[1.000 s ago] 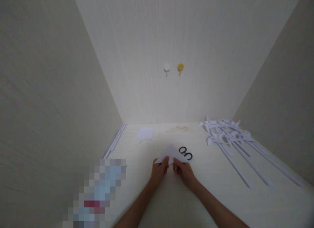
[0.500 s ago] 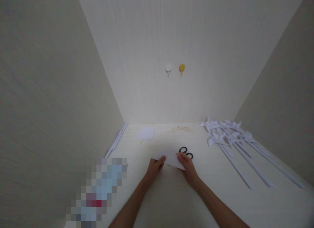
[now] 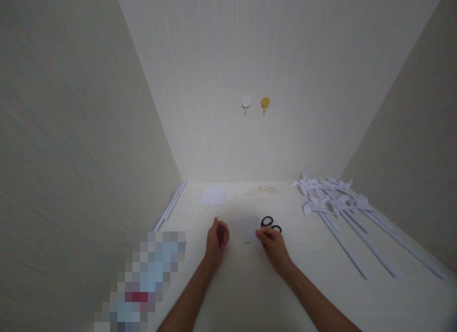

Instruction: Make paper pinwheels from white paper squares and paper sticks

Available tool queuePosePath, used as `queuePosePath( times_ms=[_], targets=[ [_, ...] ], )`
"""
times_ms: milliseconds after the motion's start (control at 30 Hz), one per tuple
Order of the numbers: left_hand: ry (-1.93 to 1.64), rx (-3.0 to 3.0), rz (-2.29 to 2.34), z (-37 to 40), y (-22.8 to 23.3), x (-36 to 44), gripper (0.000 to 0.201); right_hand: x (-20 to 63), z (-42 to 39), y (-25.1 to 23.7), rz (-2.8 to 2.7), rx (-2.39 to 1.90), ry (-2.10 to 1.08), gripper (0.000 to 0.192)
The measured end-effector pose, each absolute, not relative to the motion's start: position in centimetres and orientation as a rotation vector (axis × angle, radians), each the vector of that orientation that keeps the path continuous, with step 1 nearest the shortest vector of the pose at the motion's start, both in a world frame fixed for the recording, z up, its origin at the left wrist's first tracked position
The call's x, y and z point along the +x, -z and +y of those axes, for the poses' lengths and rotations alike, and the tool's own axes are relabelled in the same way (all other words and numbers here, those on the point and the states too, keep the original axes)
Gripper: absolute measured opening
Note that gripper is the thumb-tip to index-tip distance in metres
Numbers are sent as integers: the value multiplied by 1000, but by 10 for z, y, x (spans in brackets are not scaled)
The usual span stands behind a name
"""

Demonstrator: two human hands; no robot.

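My right hand (image 3: 273,246) pinches the near right part of a white paper sheet (image 3: 245,225) in front of me. My left hand (image 3: 217,241) is apart from the paper, to its left, with its fingers loosely curled and nothing visible in them. Black-handled scissors (image 3: 267,221) lie just beyond my right hand, their blades hidden. A small dark sliver (image 3: 247,242) shows near the sheet's near edge. Another white paper square (image 3: 213,196) lies farther back on the left, with small pale bits (image 3: 204,209) in front of it.
White paper pinwheels (image 3: 332,194) with rolled sticks (image 3: 346,246) are piled at the right. Rolled paper sticks (image 3: 170,206) lie along the left wall. Thin pale strands (image 3: 264,191) rest at the back. A white hook (image 3: 245,103) and a yellow hook (image 3: 264,102) are on the wall. A blurred-out patch (image 3: 153,275) covers the front left.
My left hand has let go of the paper and moved slightly left. The right hand still holds the sheet, which now lies flatter and extends farther from me.
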State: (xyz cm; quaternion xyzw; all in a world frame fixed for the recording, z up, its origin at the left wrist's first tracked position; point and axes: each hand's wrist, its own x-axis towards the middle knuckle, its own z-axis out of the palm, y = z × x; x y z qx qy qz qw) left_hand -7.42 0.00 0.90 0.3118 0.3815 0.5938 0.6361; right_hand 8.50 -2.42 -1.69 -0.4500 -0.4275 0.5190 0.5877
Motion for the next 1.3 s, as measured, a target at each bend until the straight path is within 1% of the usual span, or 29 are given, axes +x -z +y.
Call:
queuePosePath(
  times_ms=[100, 233, 333, 433, 533, 633, 733, 900, 1000, 1133, 1300],
  targets=[
    [-1290, 709, 853, -2, -6, -67, 41, 86, -26, 14, -1041, -1062, -1153, 28],
    [-1144, 803, 777, -7, -6, -61, 53, 87, -28, 7, -1098, -1063, -1033, 25],
    [-1144, 790, 743, -9, -10, -64, 58, 87, -32, 2, -1190, -1081, -880, 24],
    [-1168, 779, 780, -10, -13, -66, 58, 84, -37, 0, -1389, -1053, -693, 21],
    [-1224, 814, 867, -11, -13, -64, 52, 79, -42, 0, -1569, -975, -625, 16],
    [-1278, 856, 929, -12, -11, -61, 46, 76, -44, 0, -1620, -923, -664, 13],
    [-1307, 887, 908, -11, -11, -60, 45, 75, -42, 2, -1612, -909, -773, 9],
    [-1305, 869, 851, -11, -12, -64, 46, 77, -38, 6, -1554, -920, -1035, 19],
    [-1273, 854, 820, -11, -12, -64, 47, 77, -38, 6, -1509, -896, -1135, 24],
    [-1253, 848, 809, -11, -13, -64, 46, 77, -38, 4, -1497, -884, -1206, 27],
    [-1238, 867, 813, -11, -13, -63, 48, 78, -38, 5, -1545, -908, -1215, 29]
  ],
)
